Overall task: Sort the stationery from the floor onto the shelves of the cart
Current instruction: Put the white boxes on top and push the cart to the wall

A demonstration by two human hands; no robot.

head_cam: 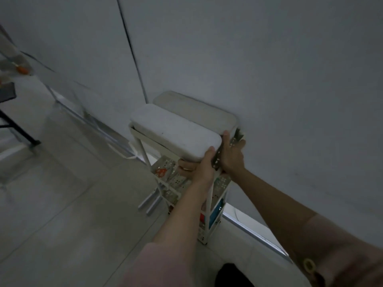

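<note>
The cart (209, 206) stands at the centre of the frame against a smooth, matt grey wall (269, 69). Its frame is made of thin white tubular posts, and its shelves are flat perforated panels with rows of small holes. Two rounded-rectangle lids sit on top: the near lid (174, 133) is white with a slightly speckled, matt surface and soft rounded corners; the far lid (196, 110) is duller beige and lies just behind it, touching the wall.

The left hand (199, 164) holds the near right corner of the near lid, thumb on the top edge and fingers curled beneath; its grip is closed on the near lid. The right hand (230, 154) sits just beside it, wrapped around the cart's upper right frame edge, so its grip is closed on the cart. Both forearms extend from the lower edge of the frame; a pale pink sleeve (157, 266) covers the left arm.

Stationery is visible on the lower shelves: an orange-red item (160, 171) on the shelf left of the left hand, and a blue item (215, 214) lower down. Blur prevents identifying either one.

The floor (62, 193) is laid with large pale glossy tiles with thin joints. A dark-legged table (8, 104) occupies the left edge of the frame.
</note>
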